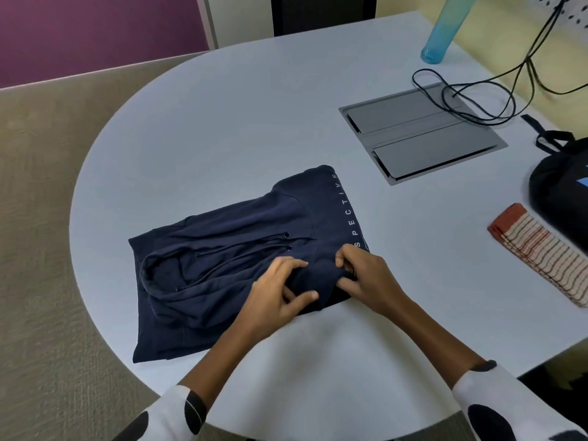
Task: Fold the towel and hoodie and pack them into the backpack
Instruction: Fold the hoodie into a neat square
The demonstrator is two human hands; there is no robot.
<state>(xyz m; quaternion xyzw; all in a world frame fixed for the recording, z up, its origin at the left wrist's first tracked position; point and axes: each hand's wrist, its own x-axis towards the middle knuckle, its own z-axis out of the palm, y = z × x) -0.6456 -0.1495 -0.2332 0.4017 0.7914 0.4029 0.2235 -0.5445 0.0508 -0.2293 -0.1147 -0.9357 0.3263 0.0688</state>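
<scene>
A navy hoodie (229, 249) lies partly folded on the white table (254, 122), its hood and drawstrings toward the left and white lettering along its right edge. My left hand (276, 294) and my right hand (362, 275) both pinch the fabric at the hoodie's near right corner. A folded striped towel (541, 253) with a red-orange border lies at the right edge of the table. Just behind the towel, the black backpack (560, 186) is cut off by the frame.
A grey cable hatch (420, 132) is set into the table at the back right, with black cables (477, 100) looping over it. A blue-green bottle (445, 30) stands at the far right. Carpeted floor lies to the left of the rounded table edge.
</scene>
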